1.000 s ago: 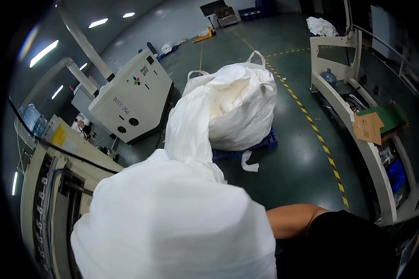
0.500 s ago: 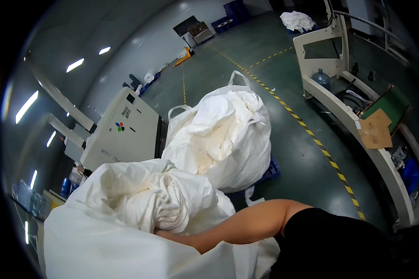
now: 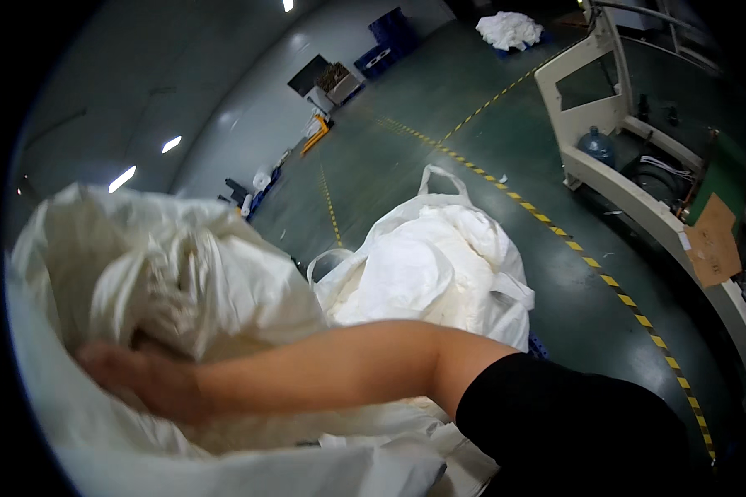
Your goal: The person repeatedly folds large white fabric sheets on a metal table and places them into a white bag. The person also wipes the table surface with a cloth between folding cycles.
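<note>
My right hand [image 3: 145,381] reaches into a large white woven bulk bag [image 3: 66,431] at the lower left. The forearm lies across the bag, and a black sleeve covers the upper arm. Beside the hand bulges a crumpled bundle of white fabric [image 3: 199,290] inside the bag. Motion smears the fingers, so I cannot make out whether they grip the fabric or only touch it. My left hand is outside the picture.
Beyond my arm stands a second white bulk bag [image 3: 439,265] with loop handles, full of white material. A cream machine frame [image 3: 622,182] with a water jug [image 3: 595,147] rises at right. Yellow-black tape [image 3: 593,263] crosses the green floor. A white heap [image 3: 510,31] lies far back.
My right hand has moved left and deeper across the near bag. That bag and its fabric bundle now appear higher and further left, covering the cream cabinet. The view has shifted.
</note>
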The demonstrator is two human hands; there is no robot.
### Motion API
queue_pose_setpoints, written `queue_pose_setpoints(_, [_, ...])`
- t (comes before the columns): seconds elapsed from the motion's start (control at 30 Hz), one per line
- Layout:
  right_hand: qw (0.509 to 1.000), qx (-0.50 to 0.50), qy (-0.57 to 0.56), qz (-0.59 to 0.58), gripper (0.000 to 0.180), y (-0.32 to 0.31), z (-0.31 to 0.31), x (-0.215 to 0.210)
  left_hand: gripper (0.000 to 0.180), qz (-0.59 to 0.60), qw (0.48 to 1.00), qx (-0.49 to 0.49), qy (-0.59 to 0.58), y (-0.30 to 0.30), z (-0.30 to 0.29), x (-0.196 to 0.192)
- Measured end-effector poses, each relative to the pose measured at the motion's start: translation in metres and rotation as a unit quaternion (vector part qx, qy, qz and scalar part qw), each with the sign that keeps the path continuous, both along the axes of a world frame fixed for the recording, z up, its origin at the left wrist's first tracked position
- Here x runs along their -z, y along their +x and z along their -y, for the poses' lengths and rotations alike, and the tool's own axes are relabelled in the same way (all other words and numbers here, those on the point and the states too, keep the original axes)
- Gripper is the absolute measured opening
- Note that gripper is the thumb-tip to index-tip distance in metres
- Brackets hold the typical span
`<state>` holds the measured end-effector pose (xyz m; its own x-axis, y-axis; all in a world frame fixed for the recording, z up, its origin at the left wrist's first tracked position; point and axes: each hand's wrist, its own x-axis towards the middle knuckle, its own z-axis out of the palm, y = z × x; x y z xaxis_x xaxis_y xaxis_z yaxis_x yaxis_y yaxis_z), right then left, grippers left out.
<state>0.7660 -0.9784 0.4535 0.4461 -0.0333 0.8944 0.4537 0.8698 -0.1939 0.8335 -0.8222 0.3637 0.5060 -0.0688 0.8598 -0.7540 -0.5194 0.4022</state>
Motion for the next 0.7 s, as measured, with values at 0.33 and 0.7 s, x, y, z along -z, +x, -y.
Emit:
queue_pose_setpoints(0.33, [0.729,0.412,-0.423,-0.347,0.04,0.204,0.222,0.319,0.056,-0.219,0.972,-0.057,0.068,0.244,0.126,0.218])
queue_pose_setpoints(0.7, [0.548,0.231,-0.585,-0.552,0.039,0.013,0.333,0.605,0.044,-0.411,0.82,0.113,0.383,0.034,0.082,0.443])
